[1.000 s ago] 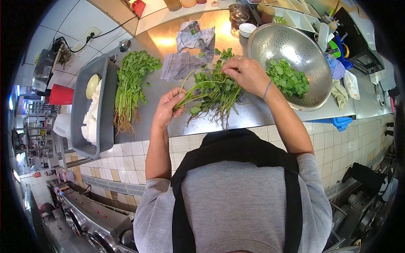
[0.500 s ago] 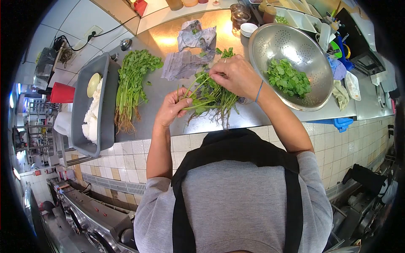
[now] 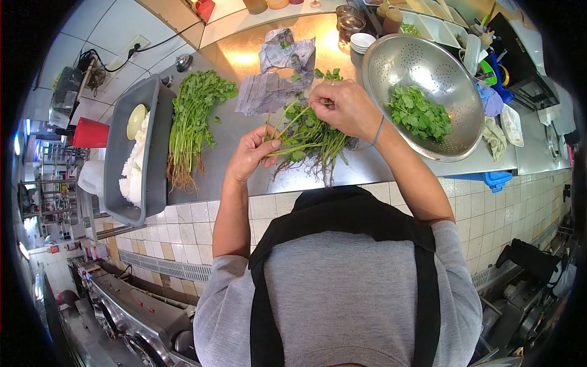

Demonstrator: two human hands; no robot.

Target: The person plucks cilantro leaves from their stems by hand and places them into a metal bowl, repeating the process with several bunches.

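My left hand (image 3: pixel 252 151) is closed on the stems of some green herb sprigs (image 3: pixel 295 148) near the front edge of the counter. Just to the right and higher, my right hand (image 3: pixel 345 107) pinches at the upper end of the sprigs, its fingertips together. Beneath both hands lies a pile of rooted herbs (image 3: pixel 330 145). A larger rooted bunch (image 3: pixel 199 116) rests to the left. Picked leaves (image 3: pixel 420 113) sit in the steel colander (image 3: pixel 382 64) at the right. Torn newspaper (image 3: pixel 263 95) lies behind my hands.
A grey tub (image 3: pixel 156 147) with white contents stands at the left counter end, beside a red container (image 3: pixel 92 133). White bowls (image 3: pixel 362 41), jars (image 3: pixel 350 25) and trays (image 3: pixel 431 25) are at the back. A cloth (image 3: pixel 493 138) lies right of the colander.
My right hand has shifted slightly right, still pinching at the sprigs. My left hand keeps its hold with little movement. The whole view has shifted very slightly.
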